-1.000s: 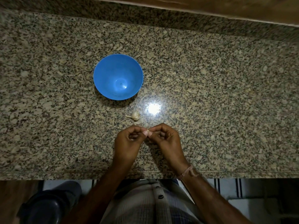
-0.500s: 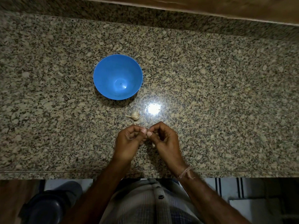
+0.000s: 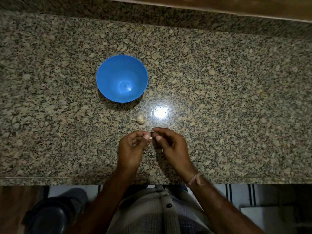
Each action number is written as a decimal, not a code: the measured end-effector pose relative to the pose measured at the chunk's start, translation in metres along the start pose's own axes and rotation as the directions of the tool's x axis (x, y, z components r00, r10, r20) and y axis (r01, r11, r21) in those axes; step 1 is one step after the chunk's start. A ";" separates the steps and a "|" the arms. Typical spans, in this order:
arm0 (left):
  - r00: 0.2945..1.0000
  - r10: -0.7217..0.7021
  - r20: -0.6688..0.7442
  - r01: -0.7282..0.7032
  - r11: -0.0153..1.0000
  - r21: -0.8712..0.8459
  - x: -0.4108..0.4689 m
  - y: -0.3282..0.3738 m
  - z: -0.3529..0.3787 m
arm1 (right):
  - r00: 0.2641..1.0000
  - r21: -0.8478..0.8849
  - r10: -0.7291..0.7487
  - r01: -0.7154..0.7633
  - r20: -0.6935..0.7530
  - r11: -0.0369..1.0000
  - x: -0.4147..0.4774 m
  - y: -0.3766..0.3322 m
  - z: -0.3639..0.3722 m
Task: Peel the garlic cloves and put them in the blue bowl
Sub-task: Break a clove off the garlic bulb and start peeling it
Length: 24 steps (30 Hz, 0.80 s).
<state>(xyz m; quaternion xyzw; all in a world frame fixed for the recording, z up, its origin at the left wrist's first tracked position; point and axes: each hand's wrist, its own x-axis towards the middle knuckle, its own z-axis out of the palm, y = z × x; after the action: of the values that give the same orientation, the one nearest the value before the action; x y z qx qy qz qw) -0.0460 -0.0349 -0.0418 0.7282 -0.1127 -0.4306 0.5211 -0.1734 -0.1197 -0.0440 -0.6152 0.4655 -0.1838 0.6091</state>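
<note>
At left on the granite counter (image 3: pixel 42 98) stands the blue bowl (image 3: pixel 108 88), with a garlic head (image 3: pixel 140 119) lying near its front edge. Closer to you, your left hand (image 3: pixel 130 147) pinches a small garlic clove (image 3: pixel 150 137) between thumb and curled fingers. Your right hand (image 3: pixel 171 144) nips the clove's other end between thumb and forefinger, the remaining fingers loosely curled. A pale scrap of skin (image 3: pixel 152 153) lies on the stone below your hands.
</note>
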 end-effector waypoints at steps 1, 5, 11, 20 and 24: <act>1.000 0.029 0.007 -0.030 0.999 0.030 0.000 -0.001 0.000 | 0.999 0.061 0.021 -0.022 0.029 0.998 -0.001 -0.002 0.000; 0.994 0.104 0.025 -0.107 0.982 0.157 -0.001 -0.002 0.000 | 0.998 0.164 0.044 -0.051 0.047 0.985 -0.002 -0.006 0.000; 0.994 0.102 0.040 -0.107 0.982 0.154 -0.001 0.006 0.001 | 0.995 0.108 -0.008 -0.002 0.096 0.994 0.002 -0.006 -0.008; 0.986 0.165 0.012 -0.162 0.946 0.280 -0.001 -0.002 0.001 | 0.972 0.307 0.224 -0.235 0.069 0.922 0.007 0.000 -0.008; 0.948 0.315 0.052 -0.315 0.893 0.321 -0.003 -0.003 0.001 | 0.960 0.386 0.267 -0.279 0.085 0.879 0.004 0.000 -0.005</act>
<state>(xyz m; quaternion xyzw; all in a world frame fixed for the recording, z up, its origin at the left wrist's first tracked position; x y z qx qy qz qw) -0.0489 -0.0324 -0.0432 0.7764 -0.2982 -0.3157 0.4567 -0.1755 -0.1260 -0.0445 -0.4107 0.4920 -0.1770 0.7469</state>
